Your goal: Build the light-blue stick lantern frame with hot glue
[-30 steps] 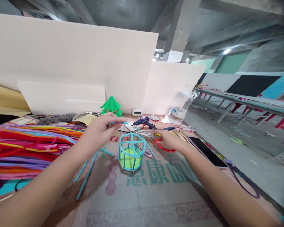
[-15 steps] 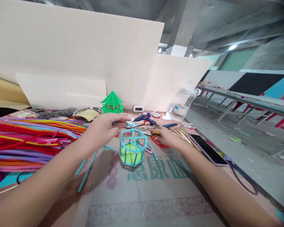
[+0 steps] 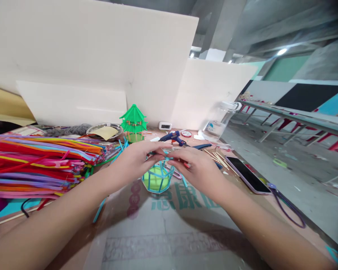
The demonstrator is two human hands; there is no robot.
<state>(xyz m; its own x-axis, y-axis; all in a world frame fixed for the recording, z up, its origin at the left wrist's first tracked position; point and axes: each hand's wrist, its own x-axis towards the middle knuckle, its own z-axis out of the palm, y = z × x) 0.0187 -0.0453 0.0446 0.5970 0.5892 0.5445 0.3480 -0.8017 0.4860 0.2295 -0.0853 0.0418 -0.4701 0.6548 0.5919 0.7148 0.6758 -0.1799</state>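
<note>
Blue pipe-cleaner cage (image 3: pixel 157 180), green base, stands at middle of desk (image 3: pixel 169 232). Left hand (image 3: pixel 135 161) and right hand (image 3: pixel 195 167) meet above it, fingertips pinched on top strands. Glue gun (image 3: pixel 173 138) behind.

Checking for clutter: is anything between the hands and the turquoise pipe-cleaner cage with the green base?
Nothing visible. The left hand and right hand meet at the top of the turquoise pipe-cleaner cage, fingertips pinching its strands.

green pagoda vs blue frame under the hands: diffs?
The green pagoda has closed, tiered roofs; the blue frame is an open cage over a lime base. The pagoda stands untouched by the white board; the frame has the left hand and right hand meeting at its top. Both stand upright.
</note>
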